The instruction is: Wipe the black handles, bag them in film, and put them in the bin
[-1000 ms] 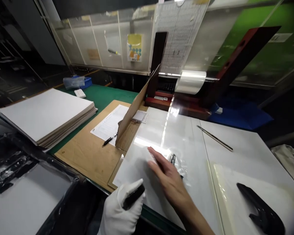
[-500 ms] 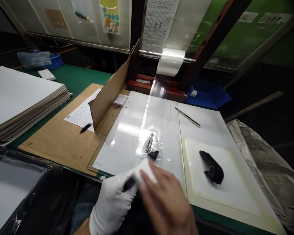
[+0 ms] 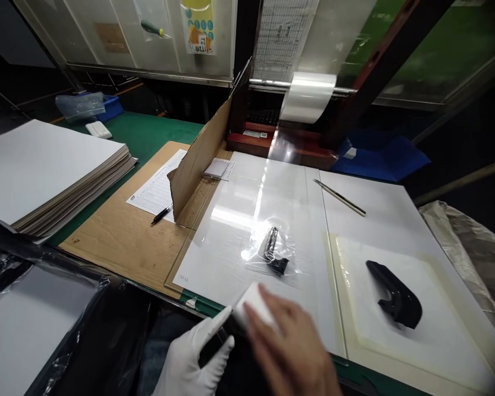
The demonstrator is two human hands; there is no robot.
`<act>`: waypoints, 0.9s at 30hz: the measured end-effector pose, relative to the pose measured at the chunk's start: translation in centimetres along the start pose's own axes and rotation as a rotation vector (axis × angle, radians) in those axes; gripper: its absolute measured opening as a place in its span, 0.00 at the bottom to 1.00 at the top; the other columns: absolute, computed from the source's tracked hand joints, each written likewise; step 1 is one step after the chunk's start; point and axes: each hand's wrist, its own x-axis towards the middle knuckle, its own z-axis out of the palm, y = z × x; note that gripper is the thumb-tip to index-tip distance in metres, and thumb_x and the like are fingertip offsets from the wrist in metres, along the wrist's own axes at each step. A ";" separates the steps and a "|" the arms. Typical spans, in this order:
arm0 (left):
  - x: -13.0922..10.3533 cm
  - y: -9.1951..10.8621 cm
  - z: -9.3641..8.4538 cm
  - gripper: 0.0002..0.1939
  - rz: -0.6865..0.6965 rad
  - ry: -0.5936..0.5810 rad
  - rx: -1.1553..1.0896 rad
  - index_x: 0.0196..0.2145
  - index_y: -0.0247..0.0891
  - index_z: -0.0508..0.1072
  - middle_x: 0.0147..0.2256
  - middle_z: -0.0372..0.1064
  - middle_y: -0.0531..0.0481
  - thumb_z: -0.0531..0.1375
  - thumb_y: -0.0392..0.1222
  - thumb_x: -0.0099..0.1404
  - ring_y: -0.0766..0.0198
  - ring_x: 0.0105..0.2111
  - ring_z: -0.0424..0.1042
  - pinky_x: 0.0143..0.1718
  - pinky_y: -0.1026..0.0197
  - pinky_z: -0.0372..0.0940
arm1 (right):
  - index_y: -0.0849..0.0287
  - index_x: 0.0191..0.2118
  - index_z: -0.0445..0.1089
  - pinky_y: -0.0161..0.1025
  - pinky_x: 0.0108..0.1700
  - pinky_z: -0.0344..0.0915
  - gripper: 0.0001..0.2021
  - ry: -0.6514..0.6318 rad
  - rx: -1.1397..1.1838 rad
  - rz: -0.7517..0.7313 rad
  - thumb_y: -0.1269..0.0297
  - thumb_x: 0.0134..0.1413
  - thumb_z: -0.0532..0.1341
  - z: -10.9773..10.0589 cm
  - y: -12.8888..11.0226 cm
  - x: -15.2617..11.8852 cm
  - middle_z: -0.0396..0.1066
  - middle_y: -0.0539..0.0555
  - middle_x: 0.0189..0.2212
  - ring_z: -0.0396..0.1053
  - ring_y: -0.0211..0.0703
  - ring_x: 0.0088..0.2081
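My left hand (image 3: 185, 357), in a white glove, is closed round a black plastic part (image 3: 213, 347) at the table's front edge. Bare, my right hand (image 3: 297, 349) pinches a folded white cloth (image 3: 254, 305) against the far end of that part, which the cloth and fingers hide; it is slightly blurred. Beyond the hands, a black part under clear film (image 3: 276, 258) lies on the white board. A larger curved black part (image 3: 396, 297) rests on the white pad (image 3: 433, 341) to the right.
Clear film comes down from a roll (image 3: 309, 96) at the back. Tweezers (image 3: 340, 197) lie on the board. At left are a cardboard divider (image 3: 202, 159), a pen (image 3: 161, 215), a printed sheet (image 3: 157, 184) and a stack of white sheets (image 3: 49, 159). A blue tray (image 3: 391, 159) sits back right.
The view has shifted, so the table's things appear farther right. My left thumb and fingers have spread a little, showing more of the black part. The cloth stays in my right hand.
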 end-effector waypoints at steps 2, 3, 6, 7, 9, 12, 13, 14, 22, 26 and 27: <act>-0.8 -0.8 0.0 0.22 -0.021 -0.017 -0.023 0.57 0.45 0.74 0.50 0.78 0.42 0.63 0.51 0.68 0.46 0.54 0.75 0.48 0.49 0.77 | 0.53 0.58 0.71 0.42 0.34 0.76 0.19 0.034 0.021 -0.047 0.55 0.66 0.58 0.7 0.2 -0.4 0.79 0.58 0.41 0.77 0.48 0.35; -1.1 -1.2 0.1 0.22 -0.034 0.000 -0.026 0.58 0.46 0.73 0.51 0.77 0.43 0.63 0.50 0.68 0.46 0.55 0.74 0.49 0.50 0.77 | 0.53 0.59 0.71 0.42 0.36 0.76 0.19 0.003 0.026 -0.077 0.57 0.66 0.58 0.9 0.4 -0.6 0.79 0.59 0.43 0.77 0.48 0.37; -1.7 -2.1 0.7 0.21 -0.057 0.034 -0.062 0.58 0.48 0.73 0.53 0.76 0.45 0.61 0.47 0.69 0.47 0.53 0.75 0.52 0.50 0.74 | 0.50 0.58 0.71 0.44 0.42 0.75 0.19 -0.082 0.037 -0.121 0.68 0.63 0.59 0.8 0.7 -0.9 0.74 0.58 0.54 0.75 0.50 0.47; -1.8 -2.2 0.8 0.20 -0.072 0.036 -0.089 0.58 0.47 0.74 0.53 0.76 0.44 0.61 0.47 0.69 0.47 0.51 0.76 0.52 0.50 0.74 | 0.48 0.58 0.71 0.44 0.42 0.75 0.19 -0.074 0.041 -0.120 0.67 0.63 0.60 0.7 0.7 -1.0 0.74 0.57 0.54 0.75 0.50 0.47; -1.8 -2.2 1.2 0.20 -0.104 0.040 -0.138 0.56 0.45 0.76 0.51 0.77 0.42 0.62 0.49 0.68 0.46 0.50 0.77 0.48 0.50 0.76 | 0.46 0.57 0.72 0.42 0.41 0.75 0.18 -0.045 0.053 -0.147 0.63 0.62 0.62 0.5 0.7 -1.0 0.76 0.56 0.51 0.75 0.49 0.46; -1.1 -1.8 1.5 0.20 -0.101 0.061 -0.113 0.56 0.39 0.75 0.52 0.76 0.40 0.62 0.46 0.68 0.49 0.52 0.76 0.53 0.48 0.72 | 0.52 0.56 0.72 0.45 0.43 0.75 0.18 -0.117 0.034 -0.140 0.70 0.63 0.59 -0.1 0.9 -0.7 0.74 0.61 0.54 0.75 0.50 0.47; -0.8 -1.6 1.5 0.20 -0.086 0.071 -0.102 0.55 0.35 0.76 0.51 0.77 0.38 0.60 0.47 0.69 0.51 0.51 0.77 0.53 0.51 0.71 | 0.54 0.57 0.72 0.45 0.43 0.76 0.18 -0.144 0.030 -0.127 0.71 0.63 0.59 -0.3 0.9 -0.6 0.74 0.63 0.54 0.75 0.51 0.47; -0.6 -1.4 1.6 0.21 -0.071 0.082 -0.094 0.53 0.31 0.76 0.49 0.78 0.38 0.58 0.48 0.70 0.52 0.48 0.78 0.51 0.53 0.72 | 0.56 0.58 0.71 0.43 0.42 0.76 0.18 -0.168 0.037 -0.120 0.69 0.63 0.59 -0.4 1.0 -0.5 0.75 0.63 0.52 0.75 0.50 0.47; -0.5 -2.0 1.6 0.19 -0.048 0.074 -0.178 0.56 0.43 0.75 0.54 0.75 0.46 0.59 0.47 0.70 0.52 0.52 0.76 0.54 0.57 0.72 | 0.54 0.53 0.74 0.47 0.41 0.75 0.15 -0.149 0.067 -0.205 0.71 0.61 0.61 -0.3 1.2 -0.2 0.72 0.64 0.56 0.72 0.51 0.48; -0.9 -2.2 1.7 0.20 -0.083 0.067 -0.175 0.59 0.45 0.73 0.56 0.73 0.46 0.59 0.45 0.71 0.53 0.55 0.73 0.58 0.57 0.68 | 0.56 0.54 0.73 0.46 0.39 0.75 0.17 -0.145 0.045 -0.139 0.74 0.63 0.58 -0.3 0.9 0.2 0.72 0.65 0.55 0.71 0.51 0.46; -0.9 -2.3 1.7 0.20 -0.082 0.058 -0.181 0.60 0.46 0.72 0.57 0.72 0.46 0.59 0.45 0.71 0.54 0.56 0.73 0.59 0.58 0.67 | 0.57 0.55 0.73 0.47 0.38 0.75 0.17 -0.157 0.034 -0.147 0.74 0.62 0.58 -0.4 0.9 0.3 0.71 0.66 0.56 0.71 0.51 0.45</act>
